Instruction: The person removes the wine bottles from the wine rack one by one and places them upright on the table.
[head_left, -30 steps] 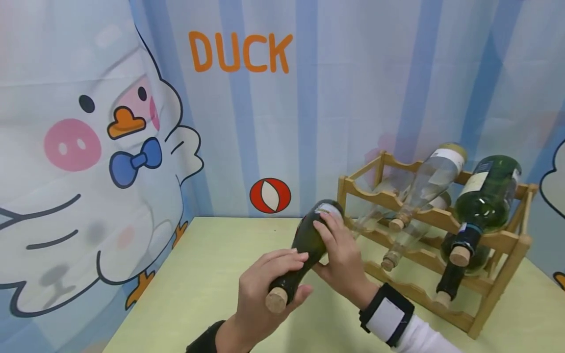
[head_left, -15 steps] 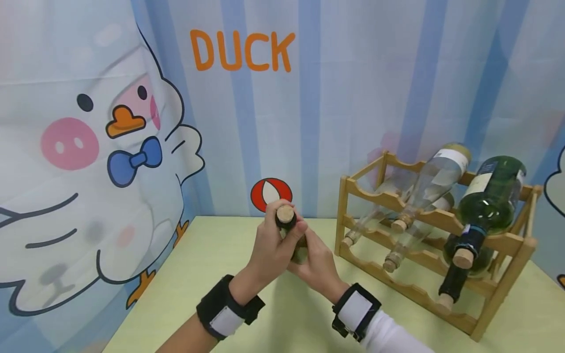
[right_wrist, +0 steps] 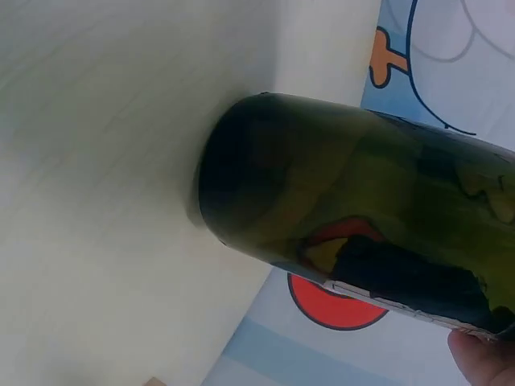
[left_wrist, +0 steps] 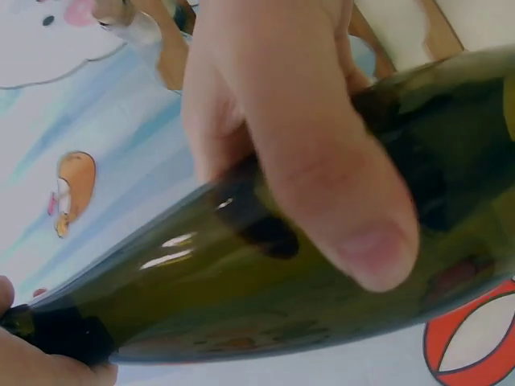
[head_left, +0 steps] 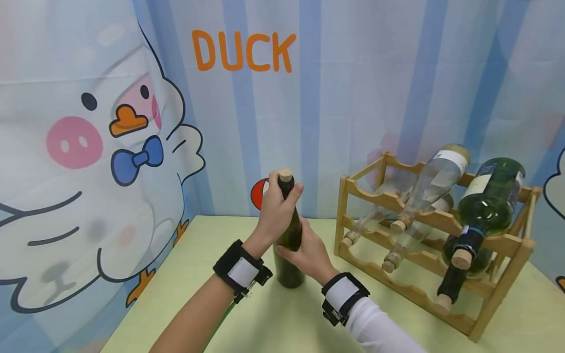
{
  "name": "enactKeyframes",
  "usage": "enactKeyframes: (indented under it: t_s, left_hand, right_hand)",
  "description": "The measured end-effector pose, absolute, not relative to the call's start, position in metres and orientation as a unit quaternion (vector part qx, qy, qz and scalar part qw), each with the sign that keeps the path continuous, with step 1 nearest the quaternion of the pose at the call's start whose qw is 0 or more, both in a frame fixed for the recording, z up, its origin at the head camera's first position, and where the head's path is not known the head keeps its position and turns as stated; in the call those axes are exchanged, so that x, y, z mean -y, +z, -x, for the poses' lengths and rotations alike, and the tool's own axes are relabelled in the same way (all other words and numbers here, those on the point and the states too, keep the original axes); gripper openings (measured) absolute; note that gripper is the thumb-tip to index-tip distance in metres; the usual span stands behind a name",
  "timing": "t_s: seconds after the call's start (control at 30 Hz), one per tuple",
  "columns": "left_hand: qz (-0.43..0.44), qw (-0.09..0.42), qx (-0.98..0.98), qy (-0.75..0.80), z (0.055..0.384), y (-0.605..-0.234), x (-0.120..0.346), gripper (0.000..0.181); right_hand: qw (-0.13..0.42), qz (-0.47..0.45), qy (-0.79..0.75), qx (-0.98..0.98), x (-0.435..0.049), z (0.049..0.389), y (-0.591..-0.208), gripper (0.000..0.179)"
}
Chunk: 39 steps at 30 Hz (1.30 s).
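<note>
A dark green wine bottle (head_left: pixel 289 274) with a cork in its mouth stands nearly upright in front of me, neck up. Around the neck, just below the cork (head_left: pixel 286 175), my left hand (head_left: pixel 275 211) is curled. My right hand (head_left: pixel 311 252) grips the body from the right, its thumb across the glass, as the left wrist view also shows. In the right wrist view the bottle's base (right_wrist: pixel 241 169) is at the pale tabletop (right_wrist: pixel 105 201); whether it bears fully on it I cannot tell. Most of the label is hidden.
To the right stands a wooden wine rack (head_left: pixel 344 211) holding several corked bottles, clear ones and green ones (head_left: pixel 490 196), necks toward me. Behind the table hangs a blue striped duck-print curtain (head_left: pixel 353 98).
The bottle has swung from lying tilted with its cork toward me to nearly upright, its base coming down to the table. Both hands have moved with it, the left staying at the neck.
</note>
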<state>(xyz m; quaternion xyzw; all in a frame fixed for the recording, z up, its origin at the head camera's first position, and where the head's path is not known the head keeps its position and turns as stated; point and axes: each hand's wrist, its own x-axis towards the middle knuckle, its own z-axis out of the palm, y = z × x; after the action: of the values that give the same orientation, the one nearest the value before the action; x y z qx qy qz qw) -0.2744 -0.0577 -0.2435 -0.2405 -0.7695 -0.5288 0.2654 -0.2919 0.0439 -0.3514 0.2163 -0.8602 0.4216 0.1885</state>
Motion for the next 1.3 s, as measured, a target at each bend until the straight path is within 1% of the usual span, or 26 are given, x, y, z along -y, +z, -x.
enactKeyframes:
  t_s: [0.1, 0.3, 0.37, 0.57, 0.7, 0.93, 1.03, 1.13, 1.23, 1.3]
  left_hand:
    - [0.225, 0.257, 0.772, -0.536, 0.285, -0.244, 0.057, 0.044]
    - [0.201, 0.267, 0.771, -0.542, 0.307, -0.245, 0.060, 0.048]
    - [0.195, 0.266, 0.772, -0.544, 0.315, -0.246, 0.061, 0.050]
    - [0.195, 0.241, 0.777, -0.549, 0.333, -0.250, 0.060, 0.054]
    - [0.192, 0.224, 0.780, -0.552, 0.338, -0.254, 0.058, 0.057]
    - [0.188, 0.227, 0.786, -0.544, 0.340, -0.257, 0.059, 0.059]
    - [0.190, 0.225, 0.787, -0.542, 0.339, -0.257, 0.059, 0.059]
    - [0.192, 0.221, 0.785, -0.547, 0.338, -0.256, 0.059, 0.060]
    - [0.192, 0.219, 0.782, -0.551, 0.337, -0.256, 0.058, 0.060]
    - [0.193, 0.218, 0.781, -0.552, 0.337, -0.257, 0.059, 0.060]
  right_hand:
    - [0.163, -0.197, 0.426, 0.868, -0.042, 0.296, -0.352, 0.076]
    - [0.116, -0.179, 0.459, 0.862, -0.036, 0.304, -0.347, 0.074]
    - [0.108, -0.179, 0.469, 0.858, -0.035, 0.306, -0.345, 0.074]
    - [0.107, -0.172, 0.481, 0.853, -0.036, 0.314, -0.347, 0.073]
    - [0.109, -0.171, 0.479, 0.854, -0.037, 0.318, -0.351, 0.075]
    - [0.099, -0.167, 0.494, 0.848, -0.035, 0.317, -0.350, 0.073]
    - [0.103, -0.152, 0.487, 0.854, -0.033, 0.309, -0.346, 0.076]
    - [0.122, -0.146, 0.477, 0.858, -0.033, 0.294, -0.335, 0.078]
    - [0.148, -0.162, 0.488, 0.845, -0.037, 0.267, -0.311, 0.075]
    - [0.190, -0.198, 0.493, 0.826, -0.044, 0.242, -0.289, 0.071]
